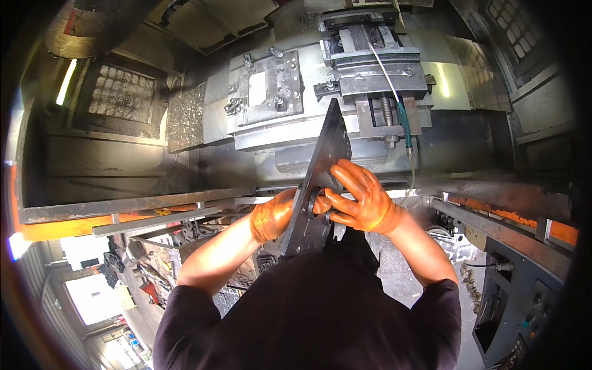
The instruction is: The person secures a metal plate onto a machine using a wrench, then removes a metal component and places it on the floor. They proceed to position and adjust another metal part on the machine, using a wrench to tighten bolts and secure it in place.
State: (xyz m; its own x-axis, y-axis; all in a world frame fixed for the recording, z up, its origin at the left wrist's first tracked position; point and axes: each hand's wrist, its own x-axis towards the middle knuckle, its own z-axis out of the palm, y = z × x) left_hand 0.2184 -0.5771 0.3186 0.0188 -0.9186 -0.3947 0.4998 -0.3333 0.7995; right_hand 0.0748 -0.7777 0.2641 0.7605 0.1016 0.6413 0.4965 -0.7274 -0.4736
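A dark, flat metal plate [319,165] stands on edge in front of my chest, tilted, with a round hole low in its face. My left hand [273,216], in an orange glove, grips it from the left side. Most of its fingers are hidden behind the plate, though some orange shows through the hole. Also gloved in orange, my right hand [364,198] presses on the right face, with some fingers bent at the rim of the hole and others stretched higher up. Beyond the plate's top corner lies the machine bed [271,137].
A machine vise [385,80] sits on the bed at the right, with a wrench [385,72] and a green-handled air gun [404,123] on it. Left of it is a bolted fixture plate [290,80]. A spindle head [83,31] hangs at upper left; a control panel [524,308] stands right.
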